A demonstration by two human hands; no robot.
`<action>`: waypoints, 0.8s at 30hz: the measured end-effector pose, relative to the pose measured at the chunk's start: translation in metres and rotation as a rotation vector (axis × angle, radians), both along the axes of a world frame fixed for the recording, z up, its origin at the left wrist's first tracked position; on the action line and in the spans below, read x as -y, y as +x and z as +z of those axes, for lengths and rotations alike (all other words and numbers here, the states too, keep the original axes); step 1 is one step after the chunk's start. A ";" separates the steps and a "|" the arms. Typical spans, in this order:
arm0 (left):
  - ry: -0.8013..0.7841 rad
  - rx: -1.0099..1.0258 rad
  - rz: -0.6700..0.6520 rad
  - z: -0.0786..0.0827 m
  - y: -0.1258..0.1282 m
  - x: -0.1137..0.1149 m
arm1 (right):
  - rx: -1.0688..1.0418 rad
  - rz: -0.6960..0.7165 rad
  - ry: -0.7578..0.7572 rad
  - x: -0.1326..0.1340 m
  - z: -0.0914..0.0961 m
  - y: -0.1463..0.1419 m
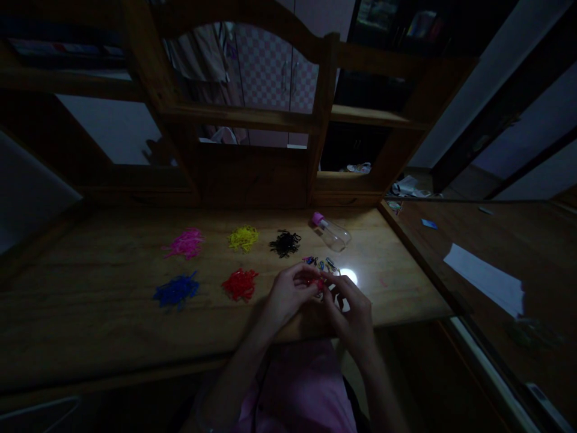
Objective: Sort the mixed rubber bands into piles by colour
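Note:
My left hand (pixel 291 293) and my right hand (pixel 349 307) meet over the front of the wooden desk (pixel 90 313). Their fingertips pinch a small red piece (pixel 318 284) between them. Just beyond the fingers lie a few small mixed-colour pieces (pixel 321 263) beside a bright spot of light. Sorted heaps of small pieces lie on the desk: pink (pixel 186 243), yellow (pixel 243 238), black (pixel 285 243), blue (pixel 177 291) and red (pixel 240 284). The red heap is nearest my left hand.
A clear plastic bottle with a pink cap (pixel 331 232) lies on its side behind the loose pieces. A wooden shelf unit with a mirror (pixel 252 120) rises at the desk's back. To the right, a lower surface holds a white paper (pixel 487 278).

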State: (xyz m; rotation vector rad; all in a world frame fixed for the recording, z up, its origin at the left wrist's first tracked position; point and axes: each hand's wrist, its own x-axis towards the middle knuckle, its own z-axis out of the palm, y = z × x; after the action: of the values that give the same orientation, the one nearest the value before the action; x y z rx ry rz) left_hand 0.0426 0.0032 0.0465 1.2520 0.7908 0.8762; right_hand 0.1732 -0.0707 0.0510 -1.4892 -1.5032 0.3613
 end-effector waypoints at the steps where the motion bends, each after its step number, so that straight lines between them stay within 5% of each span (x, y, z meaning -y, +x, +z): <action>1: -0.005 0.002 0.003 0.001 -0.001 -0.001 | -0.007 0.015 -0.002 -0.002 0.001 -0.001; 15: 0.003 -0.127 0.053 0.012 -0.008 -0.017 | 0.088 -0.083 0.005 -0.023 -0.012 0.004; 24: 0.158 -0.563 0.243 0.016 -0.117 -0.032 | 0.015 -0.238 -0.068 -0.016 -0.023 0.030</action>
State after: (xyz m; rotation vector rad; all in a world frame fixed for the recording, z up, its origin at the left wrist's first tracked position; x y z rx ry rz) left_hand -0.0745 0.0352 0.0620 1.5936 1.3632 0.7946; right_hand 0.2034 -0.0542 0.0276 -1.7069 -1.3180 0.2618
